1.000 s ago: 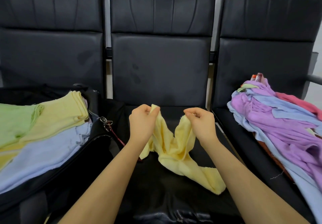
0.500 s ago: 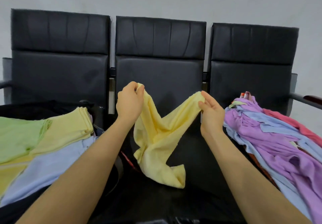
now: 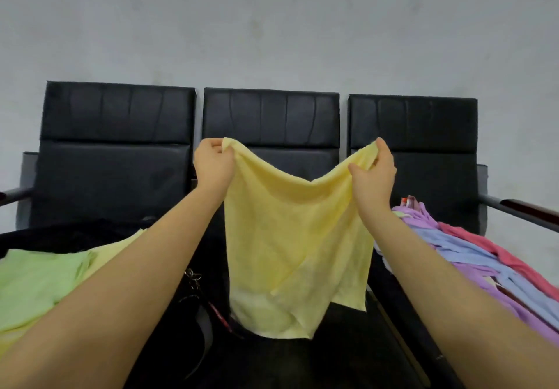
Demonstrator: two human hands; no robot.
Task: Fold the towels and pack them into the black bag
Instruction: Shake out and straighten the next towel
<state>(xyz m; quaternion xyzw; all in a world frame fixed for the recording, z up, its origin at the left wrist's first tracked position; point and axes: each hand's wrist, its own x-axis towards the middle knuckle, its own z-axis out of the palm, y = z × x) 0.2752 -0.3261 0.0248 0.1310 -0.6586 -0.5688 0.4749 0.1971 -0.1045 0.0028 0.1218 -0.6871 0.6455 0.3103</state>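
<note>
Over the middle seat point(image 3: 348, 355) of the black chair row, the yellow towel point(image 3: 295, 246) now hangs spread out and lifted high, where a second ago it was a crumpled bunch low between the hands. That suggests the two top corners have been found, so the first fold can likely begin. The left hand point(image 3: 213, 170) grips one top corner, its fingers curled around the cloth; the right hand point(image 3: 373, 173) pinches the other corner between thumb and fingers point(image 3: 382, 151). The top edge sags between them and the lower hem touches the seat. Folded towels point(image 3: 39, 279) lie on the open black bag point(image 3: 193, 322) at left; unfolded ones point(image 3: 472, 255) are heaped at right.
</note>
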